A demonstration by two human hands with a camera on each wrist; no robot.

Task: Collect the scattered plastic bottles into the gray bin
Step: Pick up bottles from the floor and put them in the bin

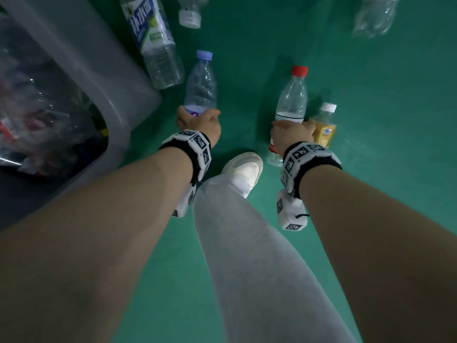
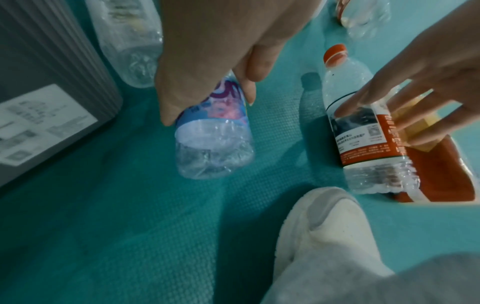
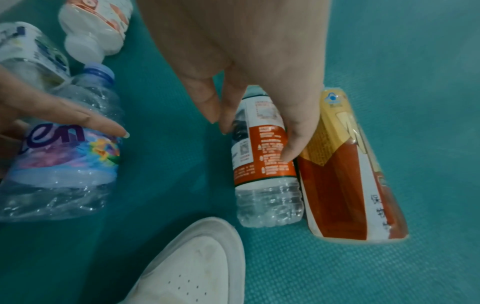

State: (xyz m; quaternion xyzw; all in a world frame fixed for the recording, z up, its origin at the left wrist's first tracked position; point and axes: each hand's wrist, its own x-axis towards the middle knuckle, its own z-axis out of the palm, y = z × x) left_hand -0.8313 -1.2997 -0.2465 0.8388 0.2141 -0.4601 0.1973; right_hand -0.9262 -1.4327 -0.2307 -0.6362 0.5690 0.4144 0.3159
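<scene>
The gray bin [image 1: 99, 78] stands at the left on the green floor, with crushed bottles inside. My left hand [image 1: 197, 116] grips the lower body of a clear bottle with a purple cap and a purple flowery label [image 1: 200, 82], thumb and fingers curled round it [image 2: 207, 111]. My right hand [image 1: 292, 127] holds a clear red-capped bottle [image 1: 291, 97] by its red and white label, fingers on both sides [image 3: 254, 139]. A yellow-labelled bottle with a white cap [image 1: 324, 126] lies against that bottle's right side.
A large bottle with a white and blue label [image 1: 153, 38] lies beside the bin. A white-capped bottle [image 1: 190, 17] and a crumpled clear bottle [image 1: 373, 18] lie farther off. My white shoe [image 1: 243, 169] stands between both hands.
</scene>
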